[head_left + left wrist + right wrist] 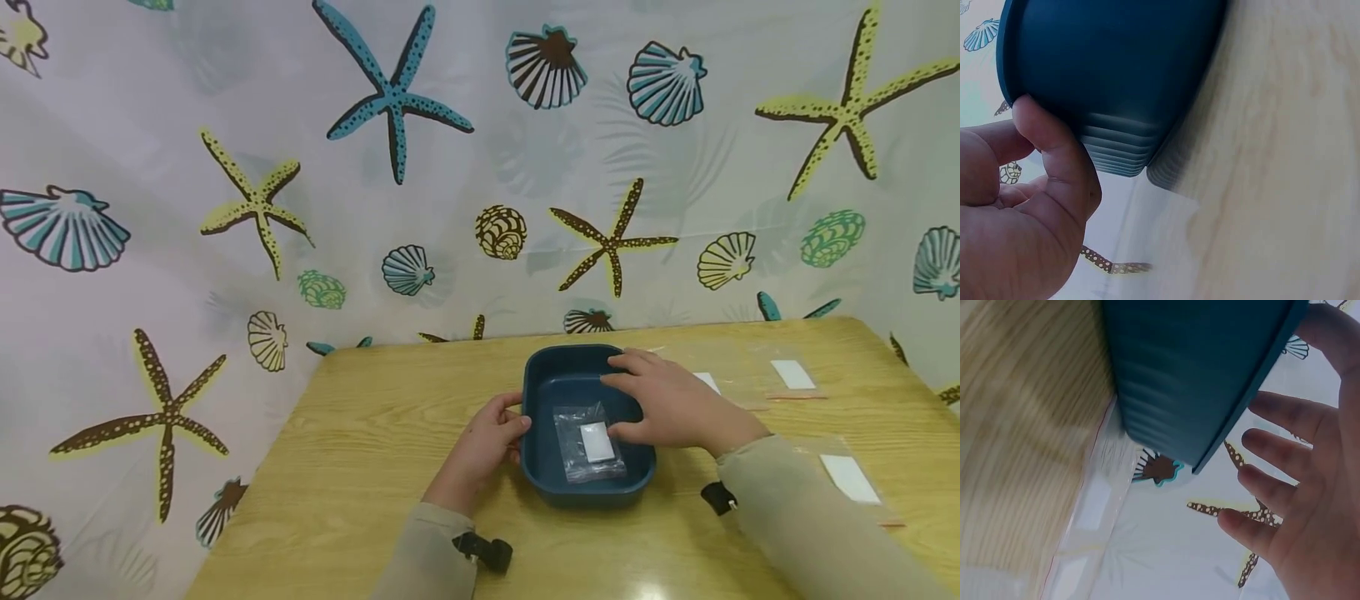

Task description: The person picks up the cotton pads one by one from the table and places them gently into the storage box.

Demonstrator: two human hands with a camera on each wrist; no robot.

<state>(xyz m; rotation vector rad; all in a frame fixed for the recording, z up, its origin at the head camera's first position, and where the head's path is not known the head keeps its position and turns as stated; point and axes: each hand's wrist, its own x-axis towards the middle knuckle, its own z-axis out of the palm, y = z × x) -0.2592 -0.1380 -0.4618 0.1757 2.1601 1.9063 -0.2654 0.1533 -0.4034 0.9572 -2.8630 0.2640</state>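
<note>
A dark blue plastic basin (pixel 542 392) stands in the middle of the wooden table (pixel 360 433). In it lies a clear plastic bag with a white label (pixel 592 442). My left hand (pixel 513 412) holds the basin's left rim, and in the left wrist view its thumb (pixel 1054 144) presses against the basin's ribbed wall (pixel 1116 69). Over the basin's right side my right hand (pixel 628 398) hovers with fingers spread and straight, its thumb close to the bag. From the right wrist view those spread fingers (pixel 1272 481) show beside the basin's rim (pixel 1197 369), holding nothing.
More clear bags with white labels lie on the table to the right (pixel 793 375), (pixel 847 479), (pixel 707 382). A curtain printed with shells and starfish (pixel 390 108) hangs behind and left of the table. Bare tabletop lies to the basin's left.
</note>
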